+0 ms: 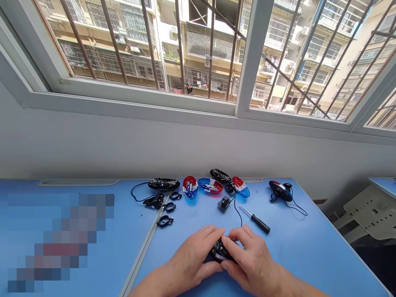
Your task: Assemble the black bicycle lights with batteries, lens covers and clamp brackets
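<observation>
Between my two hands, low over the blue table, is a black oval housing [220, 251] with small parts showing inside it. My left hand [193, 258] grips its left side, thumb along the near edge. On the other side my right hand [255, 260] has its fingers and thumb closed on the housing. Part of it is hidden under my fingers. A thin black cable runs up beyond my hands to a small black clip-like part [224, 203]. Nearest to my right hand lies a screwdriver [260, 223] with a black handle.
Red-and-blue clear oval covers [190, 187] and black oval housings [163, 184] lie along the back. Black ring clamps [165, 221] sit at the left, by the table seam [145, 247]. An assembled oval unit [280, 190] with cable lies at right. A barred window stands behind.
</observation>
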Demonstrator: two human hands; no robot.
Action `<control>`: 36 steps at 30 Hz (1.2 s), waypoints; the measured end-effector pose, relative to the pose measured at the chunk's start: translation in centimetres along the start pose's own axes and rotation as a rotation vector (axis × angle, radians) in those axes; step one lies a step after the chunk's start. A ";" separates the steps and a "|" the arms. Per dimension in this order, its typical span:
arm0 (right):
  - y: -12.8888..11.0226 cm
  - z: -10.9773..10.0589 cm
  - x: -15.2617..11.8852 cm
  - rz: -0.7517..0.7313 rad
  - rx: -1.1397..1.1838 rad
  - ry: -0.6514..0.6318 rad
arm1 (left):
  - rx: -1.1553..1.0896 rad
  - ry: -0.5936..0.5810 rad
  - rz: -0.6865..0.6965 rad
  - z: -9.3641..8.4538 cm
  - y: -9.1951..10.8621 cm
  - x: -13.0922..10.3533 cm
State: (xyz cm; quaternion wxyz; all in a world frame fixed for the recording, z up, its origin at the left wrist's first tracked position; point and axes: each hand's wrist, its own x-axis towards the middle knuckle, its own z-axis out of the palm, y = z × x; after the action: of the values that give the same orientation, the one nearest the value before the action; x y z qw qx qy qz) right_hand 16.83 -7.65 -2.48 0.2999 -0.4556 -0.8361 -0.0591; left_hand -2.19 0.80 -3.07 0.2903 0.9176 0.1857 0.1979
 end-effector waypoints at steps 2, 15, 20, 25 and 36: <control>0.0 0.0 0.1 0.002 0.006 0.005 | 0.017 -0.028 -0.017 0.0 0.1 0.1; 1.0 1.2 0.4 -0.011 0.009 0.060 | -0.025 -0.101 -0.029 -0.2 0.3 0.4; 1.0 1.4 0.4 -0.030 0.014 0.069 | -0.034 -0.101 -0.031 -0.2 0.3 0.4; 0.8 1.5 0.1 -0.023 0.033 0.023 | -0.055 -0.082 -0.044 -0.6 0.2 0.5; 1.5 0.0 -0.3 -0.033 0.093 0.045 | 0.021 -0.030 -0.099 -0.7 -0.5 0.3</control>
State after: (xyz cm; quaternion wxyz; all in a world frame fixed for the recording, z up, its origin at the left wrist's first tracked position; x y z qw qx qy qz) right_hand 18.12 -6.99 -2.88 0.3385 -0.4259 -0.8383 -0.0352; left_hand -2.35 1.66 -2.77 0.2931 0.9131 0.2286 0.1677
